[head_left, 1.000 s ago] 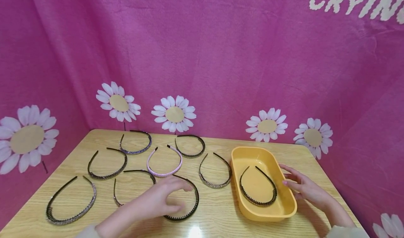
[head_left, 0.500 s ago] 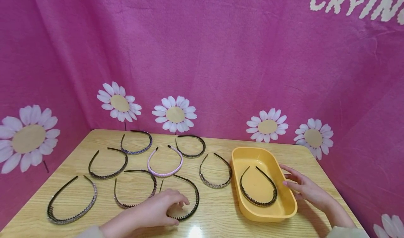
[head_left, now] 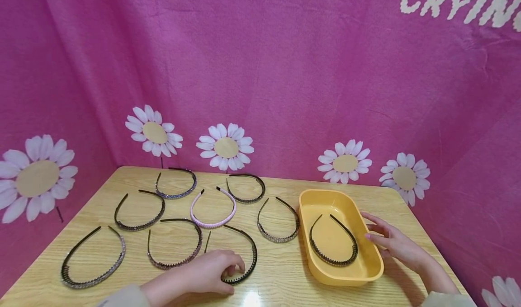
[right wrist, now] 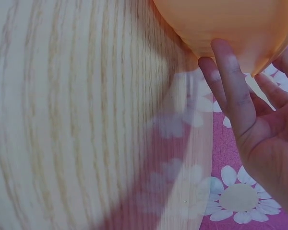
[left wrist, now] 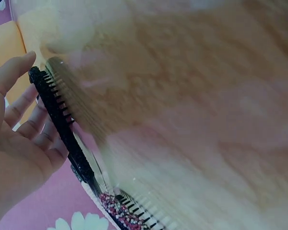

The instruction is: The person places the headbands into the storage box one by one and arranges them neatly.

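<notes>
Left hand (head_left: 203, 275) has pulled back toward near edge vs a sec ago, fingers now curled round near curve of black toothed headband (head_left: 240, 257), near-centre on table (head_left: 281, 275). Right hand (head_left: 392, 241) unchanged, fingers relaxed, touching right wall of yellow tray (head_left: 368, 277), which already holds another black headband (head_left: 333, 246). Headband prob. light, thin, springy plastic w/ comb teeth; best gripped at mid-arch, not the flexy tips. Other headbands haven't shifted.
</notes>
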`<control>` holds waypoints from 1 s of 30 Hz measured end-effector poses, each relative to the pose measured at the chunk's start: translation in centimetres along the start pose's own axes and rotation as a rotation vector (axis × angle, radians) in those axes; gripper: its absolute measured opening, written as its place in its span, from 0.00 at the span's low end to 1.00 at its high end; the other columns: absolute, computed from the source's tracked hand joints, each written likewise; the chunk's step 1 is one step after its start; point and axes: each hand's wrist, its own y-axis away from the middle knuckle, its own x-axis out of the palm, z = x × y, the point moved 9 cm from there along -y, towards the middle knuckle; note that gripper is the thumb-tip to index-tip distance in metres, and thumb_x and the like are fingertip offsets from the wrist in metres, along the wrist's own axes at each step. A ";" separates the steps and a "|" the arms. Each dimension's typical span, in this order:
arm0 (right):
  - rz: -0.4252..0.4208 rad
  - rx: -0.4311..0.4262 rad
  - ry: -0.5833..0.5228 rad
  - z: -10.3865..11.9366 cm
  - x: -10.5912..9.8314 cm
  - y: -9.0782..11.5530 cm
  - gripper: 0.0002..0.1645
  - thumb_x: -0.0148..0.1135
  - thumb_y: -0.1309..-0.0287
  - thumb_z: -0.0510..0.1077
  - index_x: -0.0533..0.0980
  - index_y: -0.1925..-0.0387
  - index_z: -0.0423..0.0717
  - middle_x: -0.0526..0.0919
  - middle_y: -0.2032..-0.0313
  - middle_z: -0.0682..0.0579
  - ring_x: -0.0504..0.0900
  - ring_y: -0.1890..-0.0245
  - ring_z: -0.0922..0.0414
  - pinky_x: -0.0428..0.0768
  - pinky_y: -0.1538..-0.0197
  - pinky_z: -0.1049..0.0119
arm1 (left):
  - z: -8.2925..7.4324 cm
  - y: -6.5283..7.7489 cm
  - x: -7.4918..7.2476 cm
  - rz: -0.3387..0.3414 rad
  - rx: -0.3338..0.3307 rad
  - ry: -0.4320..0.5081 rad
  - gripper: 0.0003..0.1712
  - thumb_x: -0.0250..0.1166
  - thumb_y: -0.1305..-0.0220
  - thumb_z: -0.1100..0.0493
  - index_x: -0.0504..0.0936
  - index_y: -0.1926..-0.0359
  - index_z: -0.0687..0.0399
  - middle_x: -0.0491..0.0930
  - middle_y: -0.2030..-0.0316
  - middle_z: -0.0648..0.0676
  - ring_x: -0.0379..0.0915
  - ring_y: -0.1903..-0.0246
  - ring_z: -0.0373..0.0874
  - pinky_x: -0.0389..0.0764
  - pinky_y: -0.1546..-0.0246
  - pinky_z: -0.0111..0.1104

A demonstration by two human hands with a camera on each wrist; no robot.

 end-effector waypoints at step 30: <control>-0.016 0.007 0.024 0.0 -0.2 0.0 0.39 0.49 0.32 0.44 0.42 0.27 0.47 0.51 0.35 0.28 0.78 0.51 0.56 0.82 0.58 0.54 | -1.3 0.1 -1.6 0.016 0.011 0.018 0.12 0.68 0.52 0.64 0.82 0.63 0.48 0.72 0.77 0.37 0.66 0.77 0.25 0.69 0.72 0.18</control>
